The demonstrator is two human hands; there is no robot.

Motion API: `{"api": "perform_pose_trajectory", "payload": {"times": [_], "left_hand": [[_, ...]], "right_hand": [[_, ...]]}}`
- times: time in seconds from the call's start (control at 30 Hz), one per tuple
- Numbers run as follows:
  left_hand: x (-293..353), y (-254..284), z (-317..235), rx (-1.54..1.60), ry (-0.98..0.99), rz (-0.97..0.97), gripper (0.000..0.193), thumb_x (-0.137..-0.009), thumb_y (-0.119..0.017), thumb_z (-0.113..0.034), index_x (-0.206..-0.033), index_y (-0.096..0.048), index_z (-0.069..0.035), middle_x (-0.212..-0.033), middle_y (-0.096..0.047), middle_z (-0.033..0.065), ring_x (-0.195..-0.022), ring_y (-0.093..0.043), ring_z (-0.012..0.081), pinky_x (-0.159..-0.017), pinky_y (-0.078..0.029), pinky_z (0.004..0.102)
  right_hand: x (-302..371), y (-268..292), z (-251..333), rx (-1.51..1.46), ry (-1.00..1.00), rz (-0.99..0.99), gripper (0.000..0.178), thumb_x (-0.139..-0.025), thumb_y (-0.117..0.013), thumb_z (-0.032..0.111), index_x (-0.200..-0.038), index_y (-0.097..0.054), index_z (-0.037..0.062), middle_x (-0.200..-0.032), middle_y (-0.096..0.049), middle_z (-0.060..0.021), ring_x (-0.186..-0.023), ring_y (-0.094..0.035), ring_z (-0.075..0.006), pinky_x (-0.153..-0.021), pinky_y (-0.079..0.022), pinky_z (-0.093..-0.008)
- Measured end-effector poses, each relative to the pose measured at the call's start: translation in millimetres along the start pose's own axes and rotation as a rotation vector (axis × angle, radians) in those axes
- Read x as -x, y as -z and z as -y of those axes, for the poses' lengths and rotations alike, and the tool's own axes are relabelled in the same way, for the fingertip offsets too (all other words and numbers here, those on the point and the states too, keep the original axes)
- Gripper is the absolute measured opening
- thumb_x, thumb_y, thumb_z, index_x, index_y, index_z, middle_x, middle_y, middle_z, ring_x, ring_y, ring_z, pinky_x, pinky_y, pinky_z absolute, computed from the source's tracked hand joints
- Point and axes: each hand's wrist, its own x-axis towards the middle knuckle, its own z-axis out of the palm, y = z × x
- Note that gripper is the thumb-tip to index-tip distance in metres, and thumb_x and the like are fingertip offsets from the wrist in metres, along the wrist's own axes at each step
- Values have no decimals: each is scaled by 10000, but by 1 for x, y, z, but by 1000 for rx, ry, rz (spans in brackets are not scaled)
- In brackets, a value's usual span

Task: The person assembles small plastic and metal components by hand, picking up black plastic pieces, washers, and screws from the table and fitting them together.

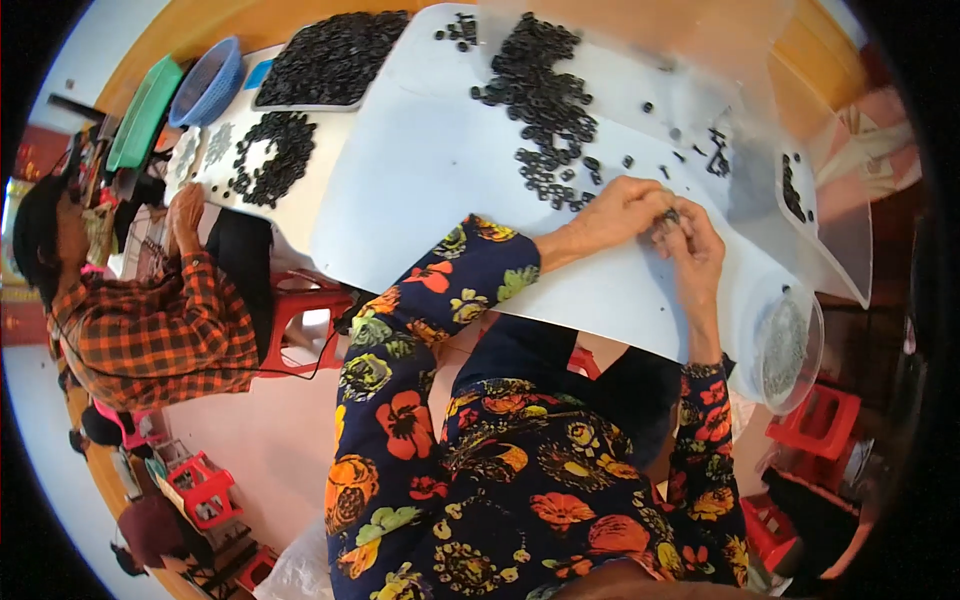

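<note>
1 left hand and 1 right hand meet above the white worktop: the right pinches a small dark part, axis hidden; the left's grip cannot be told. The pile of black parts lies forward-left, nearer the left hand, extending away lengthwise.

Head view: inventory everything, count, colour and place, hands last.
Black pieces: uncountable, black, both tables
White table: one, white, beneath the hands
Shallow tray: one, pale, upper left
Blue basket: one, blue, upper left
Green tray: one, green, upper left
Clear bowl: one, transparent, right table edge
Clear plastic: uncounted, transparent, upper right
Red stools: several, red, both sides
Co-workers: at least two, one orange-checked, left
Dark piece: one, dark, at fingertips
Left hand: one, bare, over table
Right hand: one, bare, over table
</note>
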Motion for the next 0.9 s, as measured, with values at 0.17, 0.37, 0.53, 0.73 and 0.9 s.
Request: {"api": "perform_pose_trajectory", "payload": {"times": [0.17, 0.37, 0.53, 0.73, 0.9], "left_hand": [[-6, 17, 25, -209, -3, -58, 353, -945, -423, -283, -738, -563, -35, -640, -543, 23, -595, -476, 114, -560, -387, 276], [1, 20, 27, -613, 42, -235, 412, -952, -355, -282, -679, -535, -32, -618, -509, 23, -587, -456, 118, -541, -378, 267], [-2, 10, 19, -141, 177, -191, 419, -993, -313, -274, -648, -372, -44, -650, -434, 46, -675, -424, 149, -640, -355, 266], [0, 29, 24, -120, 71, -61, 437, -998, -296, -329, -660, -368, -62, -624, -364, 25, -712, -420, 172, -698, -348, 289], [1, 25, 21, -175, 89, -80, 435, -993, -304, -330, -661, -380, -59, -614, -366, 28, -721, -423, 185, -707, -344, 298]], "right_hand": [[-2, 10, -29, 136, 38, 12, 205, -858, -468, -6, -1037, -563, 21, -664, -590, -1, -578, -499, -56, -544, -434, -214], [16, -10, -21, 49, 9, 175, 194, -833, -566, 55, -1023, -596, 85, -659, -567, 2, -581, -482, -42, -544, -409, -210], [36, 0, 4, -9, -79, 179, 185, -859, -539, 58, -1037, -590, 58, -650, -599, -32, -585, -554, -65, -551, -457, -246], [-4, 48, 47, 119, 211, -161, 148, -847, -544, 88, -963, -594, 9, -604, -602, -42, -529, -549, -76, -507, -459, -245], [-50, 105, 62, 126, 218, -359, 172, -852, -528, 85, -972, -595, -19, -672, -640, -71, -522, -552, -81, -492, -471, -237]]}}
